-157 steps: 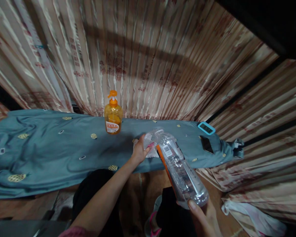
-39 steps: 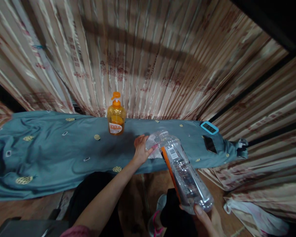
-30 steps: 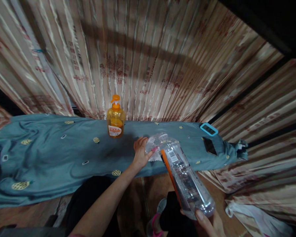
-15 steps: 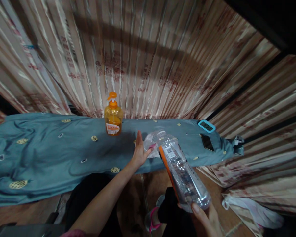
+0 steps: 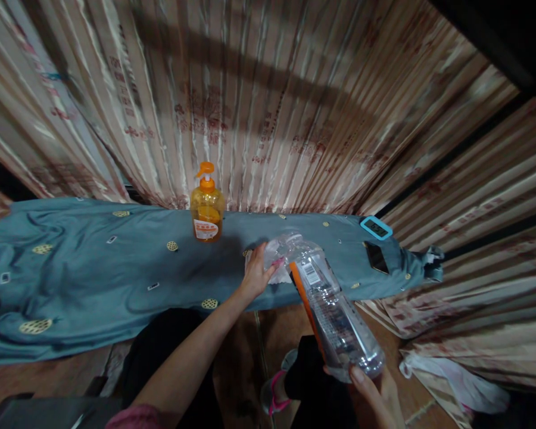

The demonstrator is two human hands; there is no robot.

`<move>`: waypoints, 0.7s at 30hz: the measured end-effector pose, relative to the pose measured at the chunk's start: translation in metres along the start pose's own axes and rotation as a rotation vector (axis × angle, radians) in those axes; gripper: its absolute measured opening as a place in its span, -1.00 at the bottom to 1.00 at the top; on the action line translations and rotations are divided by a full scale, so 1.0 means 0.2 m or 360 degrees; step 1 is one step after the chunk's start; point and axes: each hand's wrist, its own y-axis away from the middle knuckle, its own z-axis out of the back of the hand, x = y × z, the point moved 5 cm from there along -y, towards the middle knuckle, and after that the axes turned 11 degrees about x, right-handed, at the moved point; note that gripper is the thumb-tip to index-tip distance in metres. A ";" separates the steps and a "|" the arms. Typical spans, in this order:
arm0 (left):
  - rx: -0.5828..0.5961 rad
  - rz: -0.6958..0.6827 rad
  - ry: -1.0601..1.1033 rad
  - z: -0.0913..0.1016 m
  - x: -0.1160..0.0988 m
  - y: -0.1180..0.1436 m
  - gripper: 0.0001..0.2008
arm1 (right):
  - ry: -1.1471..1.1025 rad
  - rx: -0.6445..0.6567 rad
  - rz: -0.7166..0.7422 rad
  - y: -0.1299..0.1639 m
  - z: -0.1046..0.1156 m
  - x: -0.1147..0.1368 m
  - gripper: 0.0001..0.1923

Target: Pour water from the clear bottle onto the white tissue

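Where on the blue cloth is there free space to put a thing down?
The widest bare patch of the blue cloth lies left of the orange pump bottle. Crowded: around the left hand and clear bottle, and by the phone and timer.

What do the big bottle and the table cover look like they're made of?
Big bottle: clear, glossy thin plastic, by its see-through ribbed wall; it carries an orange label strip with a barcode. Table cover: soft teal woven fabric, slightly sheeny, judging by its wrinkles and printed motifs.

The right hand [image 5: 377, 396] was cut off by the bottom edge. The white cloth [image 5: 277, 275] was largely hidden behind the clear bottle [image 5: 328, 304] and the left hand [image 5: 258, 274]. The label print on the soap dispenser [image 5: 206, 205] was too small to be read.
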 end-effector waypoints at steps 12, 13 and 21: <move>-0.0037 -0.0018 0.0024 0.00 -0.02 0.00 -0.41 | 0.0045 -0.0063 -0.0030 0.00 0.02 -0.03 -0.36; -0.0035 -0.0017 0.0019 0.00 -0.02 0.00 -0.41 | 0.0050 -0.0061 -0.0032 0.00 0.03 -0.03 -0.37; -0.0016 -0.0025 -0.0047 0.00 -0.01 0.00 -0.43 | 0.0115 -0.0011 -0.0026 -0.01 0.04 -0.02 -0.32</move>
